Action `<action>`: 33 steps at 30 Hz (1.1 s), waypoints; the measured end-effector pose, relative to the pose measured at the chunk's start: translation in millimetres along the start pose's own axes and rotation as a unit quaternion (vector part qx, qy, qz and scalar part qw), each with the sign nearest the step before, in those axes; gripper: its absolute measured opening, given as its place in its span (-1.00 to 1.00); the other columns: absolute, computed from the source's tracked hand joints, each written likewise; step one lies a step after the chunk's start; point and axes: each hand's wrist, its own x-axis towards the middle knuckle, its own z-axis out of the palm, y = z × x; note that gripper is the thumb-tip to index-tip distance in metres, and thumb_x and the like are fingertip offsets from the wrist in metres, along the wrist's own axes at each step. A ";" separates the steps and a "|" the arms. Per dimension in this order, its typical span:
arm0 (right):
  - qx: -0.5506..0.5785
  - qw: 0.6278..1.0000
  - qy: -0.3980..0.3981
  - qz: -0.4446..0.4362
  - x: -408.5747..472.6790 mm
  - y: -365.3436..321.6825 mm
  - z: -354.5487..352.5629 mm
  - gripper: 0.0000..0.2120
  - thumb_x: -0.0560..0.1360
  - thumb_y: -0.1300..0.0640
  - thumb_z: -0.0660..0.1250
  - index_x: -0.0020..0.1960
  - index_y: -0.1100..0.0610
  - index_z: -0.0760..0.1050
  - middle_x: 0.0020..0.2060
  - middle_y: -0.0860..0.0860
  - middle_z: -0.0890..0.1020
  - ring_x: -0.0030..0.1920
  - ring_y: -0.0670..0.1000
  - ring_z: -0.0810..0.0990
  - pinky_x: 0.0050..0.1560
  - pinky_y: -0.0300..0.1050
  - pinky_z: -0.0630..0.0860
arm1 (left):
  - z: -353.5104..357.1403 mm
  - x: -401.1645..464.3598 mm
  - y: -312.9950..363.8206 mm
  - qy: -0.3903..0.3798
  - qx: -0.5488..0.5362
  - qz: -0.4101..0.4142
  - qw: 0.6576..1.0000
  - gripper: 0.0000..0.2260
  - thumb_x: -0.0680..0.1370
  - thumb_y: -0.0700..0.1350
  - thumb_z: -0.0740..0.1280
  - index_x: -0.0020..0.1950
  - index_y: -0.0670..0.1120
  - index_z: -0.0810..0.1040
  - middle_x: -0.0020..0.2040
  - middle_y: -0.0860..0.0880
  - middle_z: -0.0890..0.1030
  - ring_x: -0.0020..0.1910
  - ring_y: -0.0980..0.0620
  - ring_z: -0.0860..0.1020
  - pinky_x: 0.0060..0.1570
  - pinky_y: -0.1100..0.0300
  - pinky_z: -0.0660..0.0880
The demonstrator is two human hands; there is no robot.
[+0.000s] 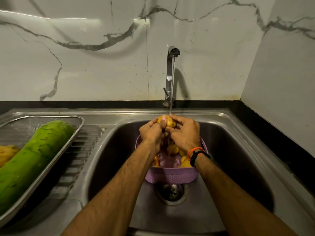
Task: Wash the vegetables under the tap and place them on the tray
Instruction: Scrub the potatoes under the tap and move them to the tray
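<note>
— Potato [167,121]: where is it being held?

— It is being gripped over the sink [238,133], right under the stream from the tap [171,68], by the left hand [152,132] and the right hand [185,133], fingers curled round it from both sides.

— How is it likely being felt?

— Firm, fairly light, and slippery while wet. The broad middle is best being clasped, not the ends.

— And the rest?

— More potatoes are lying in the purple basket [170,176] below; a bottle gourd [34,154] is already resting on the steel tray [77,132].
</note>
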 end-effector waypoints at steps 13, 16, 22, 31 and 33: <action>0.174 0.977 0.036 0.122 13.9 7.8 -1.3 -0.65 0.48 0.36 0.41 0.25 0.28 0.53 0.10 0.15 0.66 0.09 0.02 0.64 0.20 0.01 0.57 | -7.8 5.4 4.6 -0.004 -0.061 -0.034 0.998 -0.72 0.51 -0.38 0.38 0.22 -0.28 0.58 0.08 -0.26 0.66 0.06 -0.15 0.66 -0.26 0.14 0.65; 0.185 0.975 0.019 0.126 16.5 6.2 1.6 -0.67 0.54 0.28 0.35 0.30 0.21 0.52 0.18 0.13 0.63 0.18 0.03 0.60 0.30 0.07 0.51 | -8.7 2.6 4.2 -0.052 -0.047 -0.042 0.997 -0.78 0.52 -0.33 0.38 0.16 -0.30 0.60 0.06 -0.25 0.67 0.05 -0.13 0.66 -0.11 0.13 0.66; 0.186 0.974 -0.068 0.107 9.9 -1.0 3.9 -0.67 0.59 0.12 0.31 0.34 0.12 0.47 0.23 0.06 0.58 0.25 0.03 0.53 0.33 -0.03 0.46 | -8.9 2.5 -0.7 -0.093 -0.070 -0.041 0.992 -0.77 0.56 -0.36 0.29 0.19 -0.35 0.57 0.14 -0.32 0.63 0.16 -0.22 0.62 0.13 -0.02 0.59; 0.019 0.992 -0.108 0.063 -2.1 -8.0 2.5 -0.44 0.63 -0.02 0.23 0.57 0.03 0.16 0.52 0.03 0.28 0.48 0.06 0.30 0.48 0.01 0.27 | -10.3 -2.6 3.3 -0.154 -0.033 -0.046 0.987 -0.64 0.57 -0.43 0.22 0.33 -0.21 0.48 0.14 -0.27 0.60 0.03 -0.13 0.63 -0.25 0.15 0.64; -0.038 0.996 -0.077 0.038 -4.8 -10.8 5.2 -0.50 0.64 0.02 0.22 0.54 0.04 0.24 0.48 0.07 0.34 0.47 0.07 0.32 0.45 -0.08 0.25 | -7.6 -1.1 2.0 -0.116 -0.017 -0.007 0.993 -0.65 0.56 -0.46 0.21 0.30 -0.20 0.50 0.13 -0.25 0.60 0.06 -0.14 0.62 -0.14 0.09 0.66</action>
